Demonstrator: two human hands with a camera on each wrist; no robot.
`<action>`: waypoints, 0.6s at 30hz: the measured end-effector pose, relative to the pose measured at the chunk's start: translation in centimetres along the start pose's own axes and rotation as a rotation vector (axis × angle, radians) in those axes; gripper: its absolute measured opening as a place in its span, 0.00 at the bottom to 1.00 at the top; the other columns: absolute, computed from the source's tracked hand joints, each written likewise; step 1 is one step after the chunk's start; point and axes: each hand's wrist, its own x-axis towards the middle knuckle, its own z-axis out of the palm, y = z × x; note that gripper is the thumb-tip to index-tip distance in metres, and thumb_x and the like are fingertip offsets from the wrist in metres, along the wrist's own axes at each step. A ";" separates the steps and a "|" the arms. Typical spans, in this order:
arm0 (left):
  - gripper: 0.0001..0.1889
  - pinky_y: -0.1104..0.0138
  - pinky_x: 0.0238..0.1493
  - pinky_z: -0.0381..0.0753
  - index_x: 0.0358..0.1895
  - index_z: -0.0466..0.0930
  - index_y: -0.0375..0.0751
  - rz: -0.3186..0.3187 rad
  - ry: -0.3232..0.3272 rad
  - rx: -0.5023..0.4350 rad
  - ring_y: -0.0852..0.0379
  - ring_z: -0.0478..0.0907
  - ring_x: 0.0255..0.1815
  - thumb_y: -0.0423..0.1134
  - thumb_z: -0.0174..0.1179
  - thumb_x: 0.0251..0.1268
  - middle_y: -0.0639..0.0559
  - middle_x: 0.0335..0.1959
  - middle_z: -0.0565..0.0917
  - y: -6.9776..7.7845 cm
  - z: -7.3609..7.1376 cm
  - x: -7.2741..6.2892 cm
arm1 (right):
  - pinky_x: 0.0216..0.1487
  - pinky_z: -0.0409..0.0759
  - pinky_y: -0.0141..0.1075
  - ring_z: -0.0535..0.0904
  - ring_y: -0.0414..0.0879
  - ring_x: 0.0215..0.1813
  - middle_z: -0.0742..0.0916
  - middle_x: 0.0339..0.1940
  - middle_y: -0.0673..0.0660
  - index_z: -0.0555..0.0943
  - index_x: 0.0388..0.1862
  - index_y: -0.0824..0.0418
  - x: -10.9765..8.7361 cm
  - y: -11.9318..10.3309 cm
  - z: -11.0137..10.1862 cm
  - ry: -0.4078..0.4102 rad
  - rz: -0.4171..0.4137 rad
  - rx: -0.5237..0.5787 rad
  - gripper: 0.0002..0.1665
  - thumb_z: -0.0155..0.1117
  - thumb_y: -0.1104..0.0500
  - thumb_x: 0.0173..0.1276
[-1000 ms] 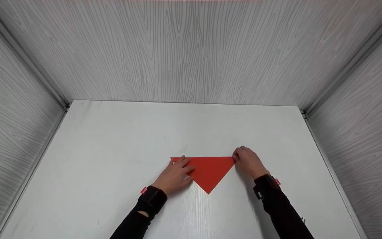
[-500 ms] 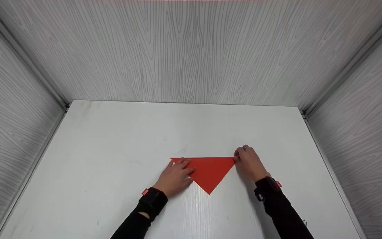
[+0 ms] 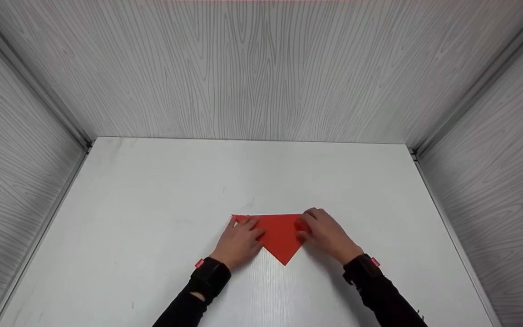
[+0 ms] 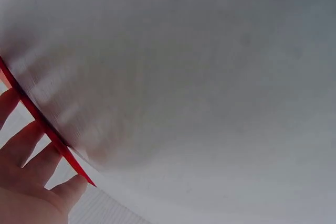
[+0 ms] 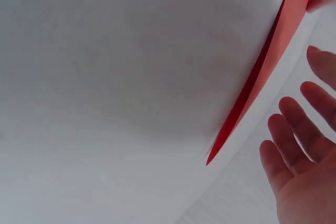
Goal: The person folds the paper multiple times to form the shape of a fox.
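A red sheet of paper (image 3: 281,236), folded to a triangle, lies with its long edge away from me and a point towards me. My left hand (image 3: 236,243) rests on its left part, fingers spread. In the left wrist view those fingers (image 4: 39,158) lie along the paper's narrow red edge. My right hand (image 3: 327,231) is over the right corner, hiding it from the head view. The right wrist view has its fingers (image 5: 295,124) loosely bent and spread beside the paper (image 5: 262,72), whose layers stand slightly parted at the edge.
The white tabletop (image 3: 161,181) stretches out around the paper. Grey wood-grain panels stand at the back (image 3: 252,68), the left (image 3: 16,150) and the right (image 3: 493,150). A black band (image 3: 209,276) wraps each wrist.
My right hand has left its pinch at the right corner and moved left and slightly nearer me, over the paper. The left hand stays about where it was.
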 end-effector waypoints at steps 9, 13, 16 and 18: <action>0.17 0.41 0.71 0.68 0.62 0.85 0.50 0.001 -0.026 0.050 0.43 0.73 0.70 0.46 0.62 0.74 0.45 0.67 0.80 0.1 -0.3 -0.1 | 0.67 0.77 0.49 0.69 0.56 0.75 0.75 0.73 0.58 0.76 0.72 0.56 -0.1 -1.6 1.6 -0.133 -0.012 -0.027 0.42 0.78 0.43 0.63; 0.18 0.41 0.73 0.66 0.62 0.85 0.49 -0.009 -0.047 0.027 0.43 0.72 0.71 0.46 0.62 0.75 0.44 0.68 0.79 0.2 -0.4 -0.1 | 0.70 0.74 0.54 0.61 0.59 0.80 0.70 0.78 0.58 0.71 0.77 0.55 -0.1 -1.8 2.0 -0.171 0.024 -0.038 0.50 0.80 0.41 0.59; 0.18 0.43 0.73 0.66 0.62 0.85 0.47 -0.001 -0.047 0.008 0.42 0.71 0.72 0.46 0.62 0.74 0.43 0.68 0.78 0.2 -0.5 0.0 | 0.71 0.72 0.55 0.60 0.60 0.80 0.70 0.79 0.58 0.69 0.79 0.55 -0.1 -1.9 2.2 -0.185 0.046 -0.046 0.55 0.80 0.40 0.56; 0.18 0.44 0.74 0.66 0.62 0.85 0.45 0.013 -0.043 -0.005 0.41 0.70 0.72 0.45 0.62 0.74 0.42 0.68 0.77 0.2 -0.5 0.2 | 0.72 0.71 0.56 0.60 0.59 0.80 0.69 0.79 0.58 0.68 0.79 0.55 -0.1 -2.0 2.2 -0.192 0.055 -0.051 0.55 0.80 0.39 0.57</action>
